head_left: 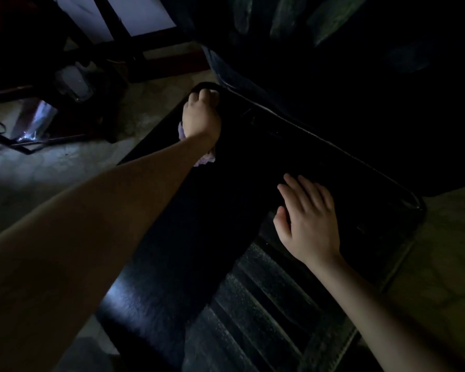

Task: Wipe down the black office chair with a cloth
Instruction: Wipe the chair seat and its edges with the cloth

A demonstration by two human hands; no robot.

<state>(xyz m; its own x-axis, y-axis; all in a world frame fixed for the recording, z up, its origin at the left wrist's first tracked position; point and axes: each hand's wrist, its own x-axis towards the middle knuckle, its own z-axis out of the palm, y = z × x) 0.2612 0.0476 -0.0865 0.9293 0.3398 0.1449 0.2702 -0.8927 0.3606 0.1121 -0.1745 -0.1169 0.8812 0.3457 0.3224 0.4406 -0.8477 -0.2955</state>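
At the far corner of the black office chair [226, 210], the left hand [201, 116] clenched a pale cloth [205, 158] against it; the right hand [308, 224] lay flat, fingers relaxed, on its middle.

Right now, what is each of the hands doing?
Left hand: gripping the purple cloth at the chair's far corner.
Right hand: open, flat on the chair, holding nothing.

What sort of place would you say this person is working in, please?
Likely a dim room in a home or small office: a black office chair stands on a hard pale floor, beside dark furniture legs.
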